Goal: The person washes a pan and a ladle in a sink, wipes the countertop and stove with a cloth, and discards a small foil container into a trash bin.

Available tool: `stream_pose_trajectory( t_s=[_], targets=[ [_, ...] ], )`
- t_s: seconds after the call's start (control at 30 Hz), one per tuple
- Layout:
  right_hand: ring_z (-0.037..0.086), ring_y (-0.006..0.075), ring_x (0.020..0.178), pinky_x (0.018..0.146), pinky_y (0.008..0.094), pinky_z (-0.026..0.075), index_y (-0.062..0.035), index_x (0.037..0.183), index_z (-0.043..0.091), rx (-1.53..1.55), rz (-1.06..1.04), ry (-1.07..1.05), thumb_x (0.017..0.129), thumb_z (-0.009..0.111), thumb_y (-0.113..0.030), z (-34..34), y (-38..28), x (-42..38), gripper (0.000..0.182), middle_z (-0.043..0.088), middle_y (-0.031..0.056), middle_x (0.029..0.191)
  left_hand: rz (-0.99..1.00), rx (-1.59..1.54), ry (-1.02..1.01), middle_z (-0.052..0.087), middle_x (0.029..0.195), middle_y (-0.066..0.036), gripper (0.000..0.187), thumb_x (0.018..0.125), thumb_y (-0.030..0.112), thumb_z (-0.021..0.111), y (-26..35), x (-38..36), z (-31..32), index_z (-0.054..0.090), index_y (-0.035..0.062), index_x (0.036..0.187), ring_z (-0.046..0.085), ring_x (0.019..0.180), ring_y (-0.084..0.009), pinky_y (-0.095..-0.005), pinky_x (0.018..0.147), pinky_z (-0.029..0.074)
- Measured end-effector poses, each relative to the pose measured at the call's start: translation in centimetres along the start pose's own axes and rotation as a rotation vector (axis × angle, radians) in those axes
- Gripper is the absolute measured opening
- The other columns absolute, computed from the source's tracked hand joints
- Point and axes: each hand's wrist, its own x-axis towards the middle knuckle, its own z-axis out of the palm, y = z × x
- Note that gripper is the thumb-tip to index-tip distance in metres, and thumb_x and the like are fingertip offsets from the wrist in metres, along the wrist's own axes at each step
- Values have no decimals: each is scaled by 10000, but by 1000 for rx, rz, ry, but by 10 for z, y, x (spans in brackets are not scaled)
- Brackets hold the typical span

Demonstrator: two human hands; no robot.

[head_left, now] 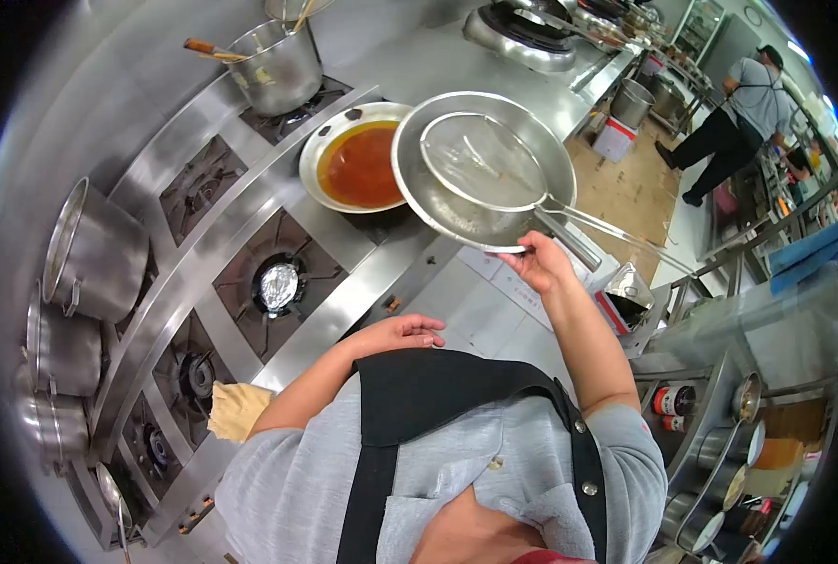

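My right hand (543, 265) grips the near rim of a wide metal bowl (556, 155), which is held up above the stove's front edge. Inside the bowl rests a round fine-mesh strainer (483, 162), its long handle sticking out over the rim to the right. Just left of the bowl, a pan (310, 177) of reddish-brown liquid (358, 167) sits on the stove, partly covered by the bowl. My left hand (400, 335) is held in front of my apron, fingers loosely stretched, with nothing in it.
A burner with foil (279, 284) lies nearest. Large pots (99, 254) line the left, and a pot with wooden-handled tools (278, 75) stands at the back. A yellow cloth (237, 410) hangs by my left elbow. Another person (756, 99) stands at the far right.
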Motion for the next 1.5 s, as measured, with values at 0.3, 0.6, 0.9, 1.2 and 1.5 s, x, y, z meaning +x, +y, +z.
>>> stream_pose_trajectory(
  t_s=[0.3,0.6,0.9,1.2,1.5],
  targets=[
    [578,502,936,697,429,608,183,1118,375,67,-51,70,799,366,9,-45,-84,125,364,514,304,1114,101,47,-103,560,1201,-95,418,949,188,509,30,109,-53,404,25,1319,539,1093,-153,-274,948,422],
    [546,469,1008,822,515,557,153,1159,358,208,41,100,849,359,-2,-21,-140,246,347,453,287,1179,110,-30,-90,554,1203,-89,410,952,188,500,89,185,-101,401,32,1318,544,1087,-151,-276,933,432],
    [605,295,958,786,412,497,-6,1275,399,-451,-20,-144,914,534,-327,-113,-158,227,502,585,177,1089,145,-727,53,567,1160,-119,402,965,315,444,125,269,-110,449,31,1250,579,1034,-216,-362,907,478],
    [533,133,570,434,198,460,-40,1246,447,-379,325,-402,936,483,-376,-80,-275,164,458,624,88,928,252,-1321,237,612,982,-125,450,933,383,488,162,371,-126,522,-35,1096,627,865,-220,-288,685,558],
    [301,58,354,295,201,267,-45,1183,409,-438,140,-484,946,400,-113,-93,-312,143,247,403,-4,625,180,-1092,587,434,635,31,122,897,141,540,195,378,-75,482,35,916,391,510,-42,-165,373,274]
  ],
)
